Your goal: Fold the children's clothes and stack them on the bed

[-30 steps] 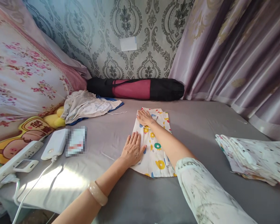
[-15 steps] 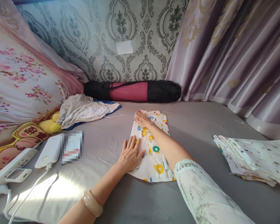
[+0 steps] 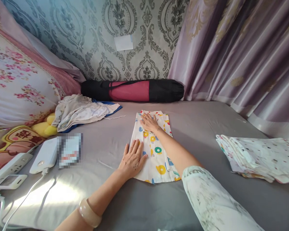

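A white garment (image 3: 149, 171) with yellow, blue, green and red prints lies folded into a long shape on the grey bedsheet. My left hand (image 3: 132, 160) rests flat on its left edge, fingers spread. Farther up, my right hand (image 3: 149, 122) lies palm down across the upper part, with its fingers stretched out to the left. Neither hand grips the cloth. The right forearm crosses over the garment's right side and hides some of it.
Folded printed clothes (image 3: 257, 157) are stacked at the right. Crumpled clothes (image 3: 79, 110) lie at the back left. A black and red long bag (image 3: 130, 91) runs along the wall. A power bank (image 3: 43, 155), power strip (image 3: 13, 166) and cables sit at the left.
The view has shifted slightly, so the surroundings sit a little further left and up. My right hand has slid slightly rightward over the garment; my left hand stays at its left edge.
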`<control>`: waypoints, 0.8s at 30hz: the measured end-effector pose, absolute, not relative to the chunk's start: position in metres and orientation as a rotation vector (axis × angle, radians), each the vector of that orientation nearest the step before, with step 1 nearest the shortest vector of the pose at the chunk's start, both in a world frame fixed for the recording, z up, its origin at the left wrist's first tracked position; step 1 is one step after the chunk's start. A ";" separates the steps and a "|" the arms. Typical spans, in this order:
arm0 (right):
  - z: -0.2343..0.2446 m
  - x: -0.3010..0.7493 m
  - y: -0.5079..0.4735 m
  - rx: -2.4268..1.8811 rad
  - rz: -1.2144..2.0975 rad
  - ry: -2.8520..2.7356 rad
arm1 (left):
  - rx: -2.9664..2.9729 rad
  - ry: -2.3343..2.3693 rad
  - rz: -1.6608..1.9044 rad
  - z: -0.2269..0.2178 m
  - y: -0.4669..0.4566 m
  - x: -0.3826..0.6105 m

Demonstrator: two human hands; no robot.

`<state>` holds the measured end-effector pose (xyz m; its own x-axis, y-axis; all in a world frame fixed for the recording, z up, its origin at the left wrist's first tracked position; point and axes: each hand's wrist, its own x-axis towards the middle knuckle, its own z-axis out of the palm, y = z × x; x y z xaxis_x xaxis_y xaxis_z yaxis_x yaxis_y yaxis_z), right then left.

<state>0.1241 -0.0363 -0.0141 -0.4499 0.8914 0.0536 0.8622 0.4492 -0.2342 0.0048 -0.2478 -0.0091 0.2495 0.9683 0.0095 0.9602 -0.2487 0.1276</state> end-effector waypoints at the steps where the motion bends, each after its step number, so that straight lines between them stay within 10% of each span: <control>1: -0.015 0.124 -0.036 -1.546 0.264 -2.523 | 2.404 1.867 0.131 -0.010 -0.248 0.005; 24: -0.023 0.160 -0.021 -1.973 0.208 -2.184 | 2.328 1.881 0.078 -0.002 -0.250 0.007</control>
